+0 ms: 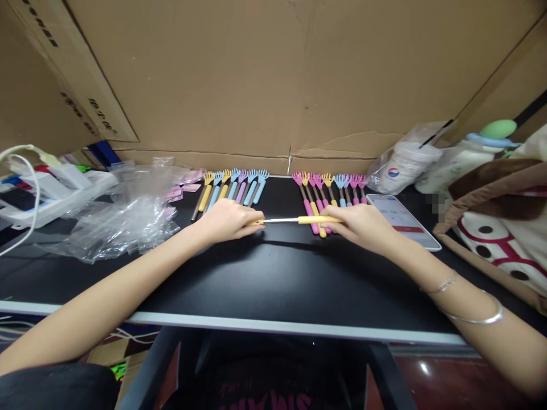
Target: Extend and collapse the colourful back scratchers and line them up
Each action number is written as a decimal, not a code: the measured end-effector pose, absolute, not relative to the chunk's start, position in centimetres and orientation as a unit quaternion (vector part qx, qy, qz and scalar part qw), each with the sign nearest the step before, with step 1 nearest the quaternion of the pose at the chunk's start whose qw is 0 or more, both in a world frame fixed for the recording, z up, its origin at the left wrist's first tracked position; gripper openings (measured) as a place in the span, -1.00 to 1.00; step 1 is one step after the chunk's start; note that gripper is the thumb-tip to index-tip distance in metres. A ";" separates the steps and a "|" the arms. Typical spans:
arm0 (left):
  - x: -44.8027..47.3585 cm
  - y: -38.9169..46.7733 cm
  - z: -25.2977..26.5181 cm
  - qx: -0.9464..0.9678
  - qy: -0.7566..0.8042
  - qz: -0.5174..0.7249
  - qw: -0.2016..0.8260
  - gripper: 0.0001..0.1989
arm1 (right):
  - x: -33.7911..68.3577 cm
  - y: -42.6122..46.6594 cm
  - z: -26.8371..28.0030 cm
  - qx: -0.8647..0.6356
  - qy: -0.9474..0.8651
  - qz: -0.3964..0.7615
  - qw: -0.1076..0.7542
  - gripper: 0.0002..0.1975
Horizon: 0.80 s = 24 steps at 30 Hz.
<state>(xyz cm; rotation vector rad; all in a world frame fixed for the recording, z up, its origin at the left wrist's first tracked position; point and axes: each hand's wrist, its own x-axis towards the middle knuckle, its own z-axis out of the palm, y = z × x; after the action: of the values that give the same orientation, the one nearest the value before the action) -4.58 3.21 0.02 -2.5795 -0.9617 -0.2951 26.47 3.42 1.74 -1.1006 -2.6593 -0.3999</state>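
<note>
A yellow back scratcher (314, 220) with a thin metal shaft is held level above the black table. My left hand (233, 220) is closed around its head end, so the claw is mostly hidden. Around the yellow handle at the other end, my right hand (359, 224) is closed too. Behind my left hand lies a row of back scratchers (234, 188) in yellow, blue and purple. Another row of back scratchers (314, 196), in pink, yellow, blue and purple, lies behind and left of my right hand.
Clear plastic bags (141, 210) are heaped at left, near pink cards (188, 182) and a white power strip (64, 193). At right are a phone (404, 222), a bagged cup (410, 165), a bottle (474, 159) and a cloth bag (504, 222). Cardboard (256, 85) walls the back.
</note>
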 end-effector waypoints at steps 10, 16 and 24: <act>-4.8 2.5 0.9 -0.924 -0.307 -0.124 0.193 -0.68 | 25.9 2.7 2.4 -0.396 -0.912 0.079 0.067 -0.59; -4.2 2.1 0.4 -0.934 -0.274 -0.128 0.191 -0.70 | 26.5 2.2 2.7 -0.356 -0.898 0.253 0.050 -0.53; -3.7 1.4 0.5 -0.938 -0.282 -0.127 0.158 -0.70 | 26.6 2.1 3.1 -0.348 -0.884 0.309 0.049 -0.53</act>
<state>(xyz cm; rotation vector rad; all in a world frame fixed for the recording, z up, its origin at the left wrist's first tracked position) -3.69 1.41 0.53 -2.6816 -0.8069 -0.3626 26.62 2.06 3.13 -1.0611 -2.6920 0.9425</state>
